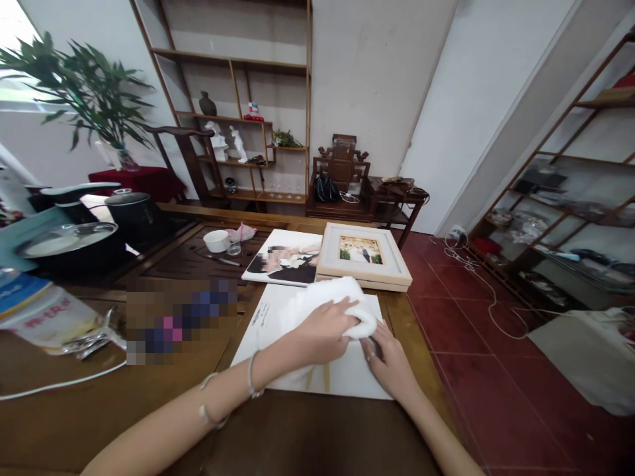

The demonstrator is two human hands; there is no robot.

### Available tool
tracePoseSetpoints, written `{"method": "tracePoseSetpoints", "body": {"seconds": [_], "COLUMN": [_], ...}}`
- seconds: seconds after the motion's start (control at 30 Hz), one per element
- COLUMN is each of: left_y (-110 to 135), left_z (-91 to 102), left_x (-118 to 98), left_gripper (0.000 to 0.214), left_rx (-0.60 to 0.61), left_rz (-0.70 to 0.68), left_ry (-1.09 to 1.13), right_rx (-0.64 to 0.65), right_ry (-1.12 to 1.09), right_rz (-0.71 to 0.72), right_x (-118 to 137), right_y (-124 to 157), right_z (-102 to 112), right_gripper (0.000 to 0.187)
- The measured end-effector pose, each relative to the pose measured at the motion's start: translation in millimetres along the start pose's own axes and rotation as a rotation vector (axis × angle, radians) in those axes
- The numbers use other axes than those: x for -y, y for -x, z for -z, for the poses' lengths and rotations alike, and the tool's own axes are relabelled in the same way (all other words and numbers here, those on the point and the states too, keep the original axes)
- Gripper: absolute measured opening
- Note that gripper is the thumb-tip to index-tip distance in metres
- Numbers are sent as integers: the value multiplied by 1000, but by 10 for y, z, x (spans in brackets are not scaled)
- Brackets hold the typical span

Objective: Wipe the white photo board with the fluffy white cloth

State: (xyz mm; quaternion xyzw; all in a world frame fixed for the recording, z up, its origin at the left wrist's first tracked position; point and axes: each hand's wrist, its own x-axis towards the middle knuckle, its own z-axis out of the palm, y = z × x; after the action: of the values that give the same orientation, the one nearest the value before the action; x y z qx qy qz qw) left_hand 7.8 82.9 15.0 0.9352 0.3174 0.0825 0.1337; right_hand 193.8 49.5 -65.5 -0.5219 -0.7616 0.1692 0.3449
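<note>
My left hand (325, 328) is closed on a bunched, folded white cloth (342, 288), its fingers pressing into the soft folds. Under the cloth lies a white printed panel (258, 344) with small dark text near its left edge and yellowish strokes near the bottom. My right hand (389, 360) rests at the panel's right side, fingers stretched out and thumb apart, with the fingertips beside the cloth's edge. The cloth hides the middle of the panel.
Behind the panel lie a photo print (297, 254) and a framed picture (364, 254) on a box-like stack. To the left are a white cup (217, 240), a small clear glass (234, 247), a plastic package (54, 311), a kettle (133, 211) and a white cable (64, 383).
</note>
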Motion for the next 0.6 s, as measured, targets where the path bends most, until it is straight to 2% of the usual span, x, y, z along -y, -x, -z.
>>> {"method": "tracePoseSetpoints", "body": {"seconds": [0.1,0.23,0.3,0.43,0.5,0.6], "left_y": [-221,-231,-177,-34,90,351], "left_z": [-173,-296,-247,-30,70,154], "left_x": [146,196,215,208,119,-126], "left_gripper": [31,51,51,39,33,30], "left_rx": [-33,-33,7,85,109,207], "left_rz": [-157,-193,-157,-62,-20,10], "left_ry": [114,115,50,-47,-70,-130], "right_rx": [16,-13,3,41,38,46], "right_ry": [47,44,39,32,31,38], "right_rz": [32,47,45,15,-5,-27], "right_x": [31,47,47,25,3,-19], "right_y": [3,1,-3,2,11,17], "right_z": [4,10,13,4,-10,-25], "right_gripper": [36,35,38,42,41,40]}}
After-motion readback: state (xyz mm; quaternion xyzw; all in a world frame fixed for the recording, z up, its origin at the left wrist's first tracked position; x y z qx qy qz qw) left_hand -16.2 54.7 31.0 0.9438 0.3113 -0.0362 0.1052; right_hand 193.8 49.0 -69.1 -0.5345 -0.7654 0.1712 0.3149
